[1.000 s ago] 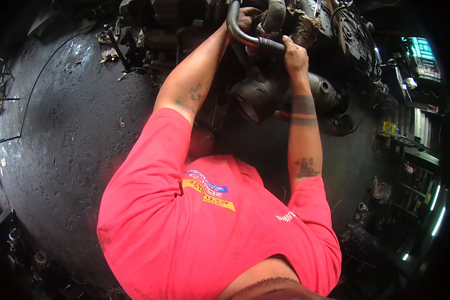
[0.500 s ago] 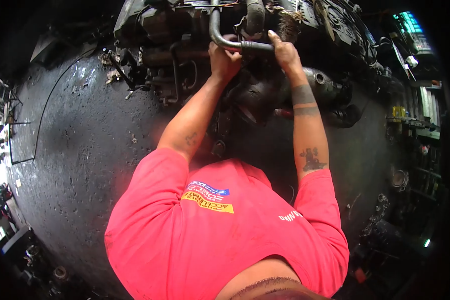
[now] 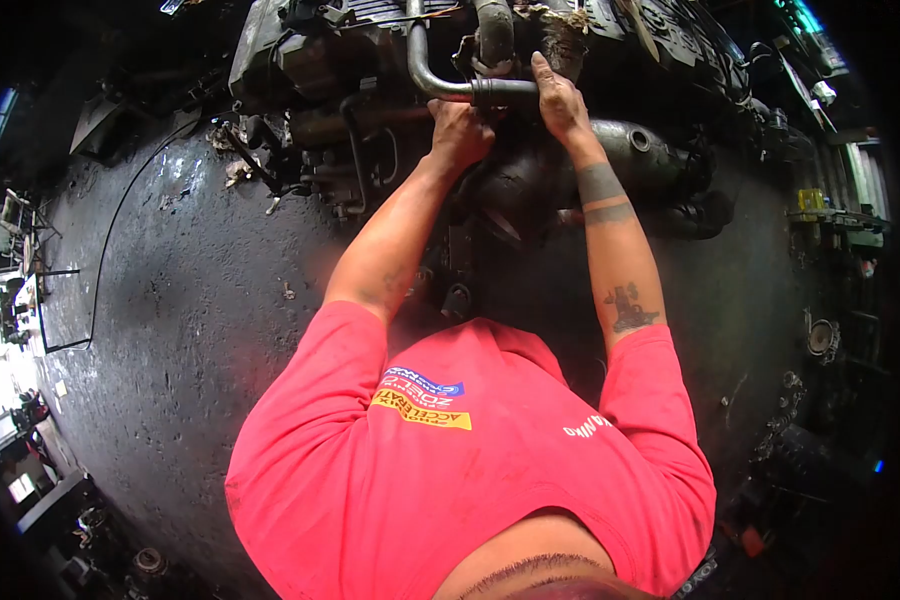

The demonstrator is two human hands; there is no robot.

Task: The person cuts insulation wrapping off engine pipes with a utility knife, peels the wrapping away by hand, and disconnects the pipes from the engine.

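Note:
A bent metal pipe comes down from the engine and turns to the right. At its right end my right hand is closed around the pipe, thumb pointing up. Just below the pipe's bend is my left hand, its fingers curled in. Whatever those fingers hold, if anything, is hidden behind the hand. Under and between both hands lies a dark, dirty engine part, with a large metal cylinder-like housing to its right.
The dark, worn floor spreads out on the left, with a thin black cable across it. Greasy parts stand left of the engine. Shelving with a yellow item is on the right.
My left hand has shifted slightly right, and its fingers, formerly raised behind the pipe, are now curled below it. My right hand stays on the pipe. The whole view has shifted slightly.

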